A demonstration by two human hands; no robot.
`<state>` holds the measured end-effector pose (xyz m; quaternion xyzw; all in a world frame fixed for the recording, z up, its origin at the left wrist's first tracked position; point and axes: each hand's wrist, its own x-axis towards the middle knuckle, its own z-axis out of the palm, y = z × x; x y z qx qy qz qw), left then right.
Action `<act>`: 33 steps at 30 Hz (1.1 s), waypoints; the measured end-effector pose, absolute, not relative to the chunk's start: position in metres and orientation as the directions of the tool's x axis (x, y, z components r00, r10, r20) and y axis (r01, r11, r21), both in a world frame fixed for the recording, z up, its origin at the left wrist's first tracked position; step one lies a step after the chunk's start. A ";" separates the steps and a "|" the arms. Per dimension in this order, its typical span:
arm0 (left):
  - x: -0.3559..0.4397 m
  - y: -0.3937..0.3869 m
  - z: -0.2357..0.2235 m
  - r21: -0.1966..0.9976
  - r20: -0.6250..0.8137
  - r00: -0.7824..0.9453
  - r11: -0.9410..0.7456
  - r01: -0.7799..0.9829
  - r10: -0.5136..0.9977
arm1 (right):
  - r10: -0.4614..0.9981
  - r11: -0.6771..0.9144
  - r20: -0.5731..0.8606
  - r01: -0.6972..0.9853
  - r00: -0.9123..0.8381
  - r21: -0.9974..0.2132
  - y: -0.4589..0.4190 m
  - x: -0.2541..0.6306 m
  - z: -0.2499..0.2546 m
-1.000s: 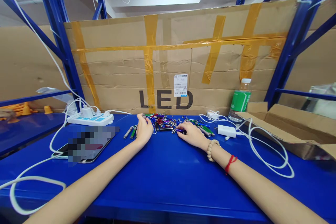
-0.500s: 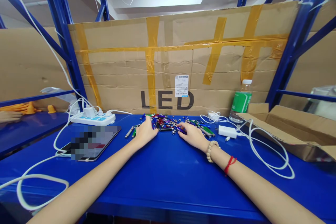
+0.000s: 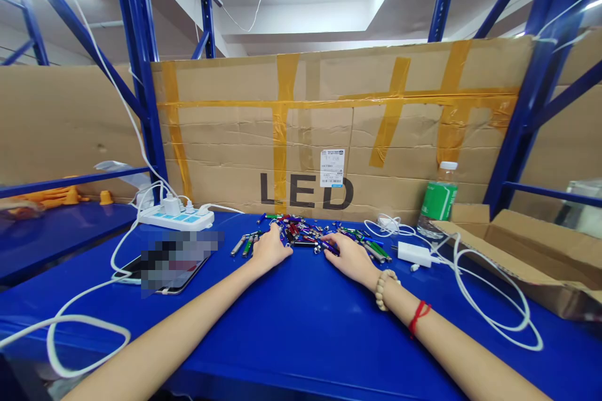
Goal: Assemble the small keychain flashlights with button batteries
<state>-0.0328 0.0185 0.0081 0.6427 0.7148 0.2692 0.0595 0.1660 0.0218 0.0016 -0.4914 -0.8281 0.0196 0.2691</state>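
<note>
Left hand [image 3: 271,250] moved right into the far pile [image 3: 301,230] — can't tell its grip. Right hand [image 3: 352,257] pinches a blue cylinder [image 3: 330,249] — both now engaged.

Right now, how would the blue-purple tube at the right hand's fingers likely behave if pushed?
The blue-purple tube looks slender and rounded, so it would probably roll on the flat blue tabletop, unless the right hand blocks it. Its shiny surface suggests it may be slippery. Its straight shape hints at stiffness; its weight cannot be told.
</note>
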 end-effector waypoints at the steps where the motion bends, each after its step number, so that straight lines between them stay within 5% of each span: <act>1: -0.032 0.018 0.008 0.483 0.269 -0.163 0.013 0.875 0.949 | 0.817 0.522 0.442 0.801 -0.370 -0.293 0.021 0.165 0.002; 8: -0.025 0.014 0.010 0.621 0.428 -0.072 -0.236 0.748 0.901 | 0.685 0.619 0.641 0.741 -0.347 -0.260 0.017 0.158 0.005; 17: -0.003 0.003 0.003 0.697 0.585 0.107 -0.566 0.441 0.804 | 0.660 0.728 0.579 0.599 -0.480 -0.333 0.017 0.152 -0.002; 29: -0.003 0.007 0.001 0.789 0.576 -0.025 -0.547 0.280 0.817 | 0.732 0.670 0.464 0.401 -0.500 -0.625 0.020 0.150 -0.003; 33: -0.003 0.008 0.001 0.796 0.562 -0.049 -0.524 0.302 0.826 | 0.712 0.689 0.484 0.372 -0.509 -0.622 0.018 0.149 0.000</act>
